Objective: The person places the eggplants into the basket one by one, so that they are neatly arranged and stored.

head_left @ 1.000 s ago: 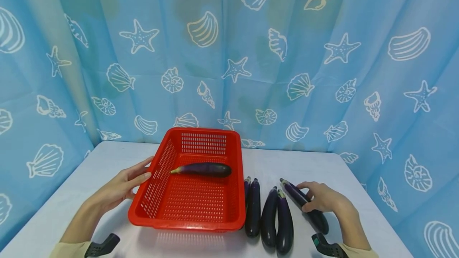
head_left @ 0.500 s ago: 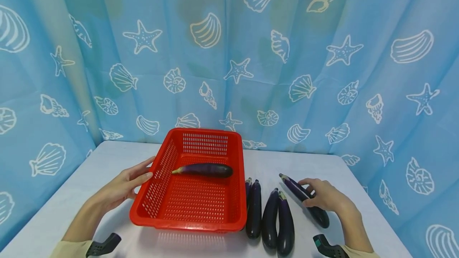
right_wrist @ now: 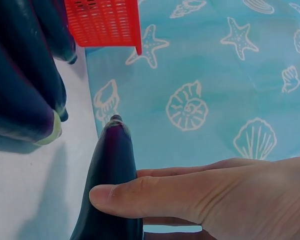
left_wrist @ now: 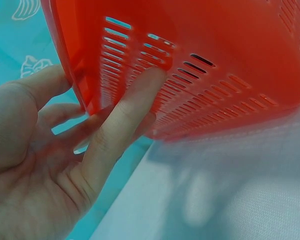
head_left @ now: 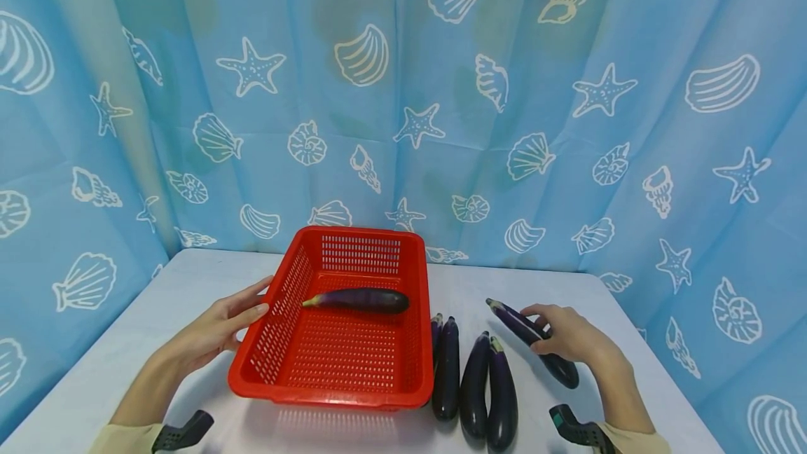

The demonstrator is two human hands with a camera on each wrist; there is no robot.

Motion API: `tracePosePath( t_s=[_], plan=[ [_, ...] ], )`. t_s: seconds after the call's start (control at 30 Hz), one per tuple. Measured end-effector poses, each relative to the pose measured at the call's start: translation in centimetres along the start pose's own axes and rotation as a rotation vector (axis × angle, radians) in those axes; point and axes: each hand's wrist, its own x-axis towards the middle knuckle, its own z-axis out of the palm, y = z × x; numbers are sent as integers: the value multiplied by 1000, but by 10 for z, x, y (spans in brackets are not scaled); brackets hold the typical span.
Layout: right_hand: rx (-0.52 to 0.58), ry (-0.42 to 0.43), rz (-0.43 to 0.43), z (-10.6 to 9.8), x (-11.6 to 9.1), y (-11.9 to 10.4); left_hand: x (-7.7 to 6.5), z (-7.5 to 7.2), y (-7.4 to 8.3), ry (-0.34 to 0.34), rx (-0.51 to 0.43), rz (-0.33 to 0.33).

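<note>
At the left side of the red basket (head_left: 353, 352), my left hand (head_left: 208, 328) touches the rim and outer wall from outside with extended fingers. The left wrist view shows the thumb at the rim edge and a long finger against the slotted wall. One eggplant (head_left: 359, 300) lies across the basket floor, its stem to the left. My right hand (head_left: 576, 335) grips a dark purple eggplant (head_left: 517, 325) around its middle. In the right wrist view, the thumb crosses its side and the stem end points away; the lower end is out of frame.
Several more eggplants (head_left: 474, 384) lie side by side on the white tabletop (head_left: 460, 286), between the basket and my right hand. One of them is partly hidden by the basket's right wall. A blue seashell-print curtain (head_left: 403, 90) hangs behind the table.
My right hand and its eggplant have shifted slightly up and left in the head view, the stem end most of all. The left hand stays at the basket, which shows no real movement.
</note>
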Motion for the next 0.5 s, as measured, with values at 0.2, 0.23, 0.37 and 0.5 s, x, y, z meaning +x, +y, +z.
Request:
tracePosePath(
  t_s=[0.2, 0.23, 0.37, 0.5],
  plan=[
    [-21, 8, -15, -6, 1, -10, 0, 0, 1, -8, -5, 1],
    [-26, 8, -17, -7, 2, -12, 0, 0, 1, -7, -8, 0],
    [-40, 2, -23, -11, 5, -20, 0, 0, 1, -7, -13, 0],
    [-49, 12, -37, -14, 8, -27, -1, 0, 1, -10, -13, 1]
  ],
)
